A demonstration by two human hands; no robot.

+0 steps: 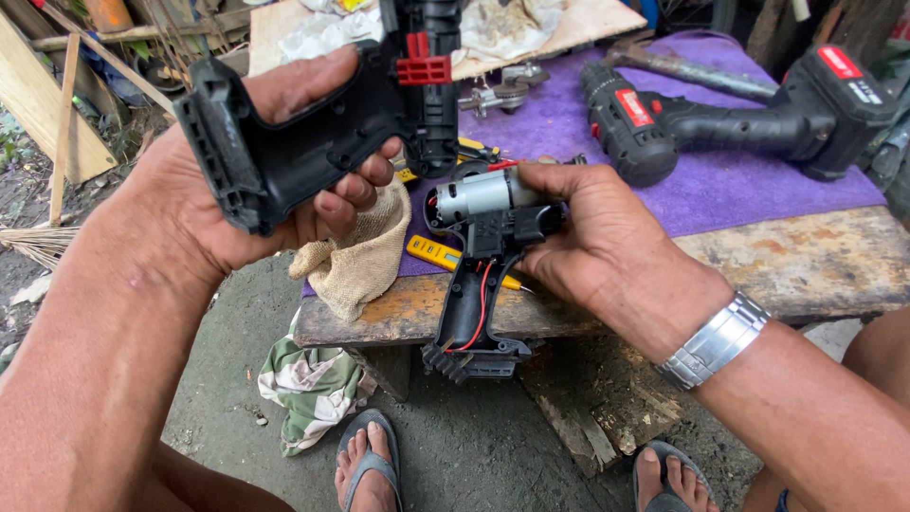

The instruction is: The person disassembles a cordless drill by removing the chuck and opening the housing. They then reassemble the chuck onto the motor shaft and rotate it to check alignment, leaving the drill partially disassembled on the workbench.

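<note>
left hand gripping black casing half, right hand gripping motor half

A black plastic drill housing half stood out at the upper left, tilted with its battery foot toward the near left and its barrel end up, where a red switch piece showed. To the right and slightly lower sat the other housing half, roughly upright with its open side showing: a silver cylindrical motor lay across its top, and red and black wires ran down the grip to the ribbed foot.
</note>
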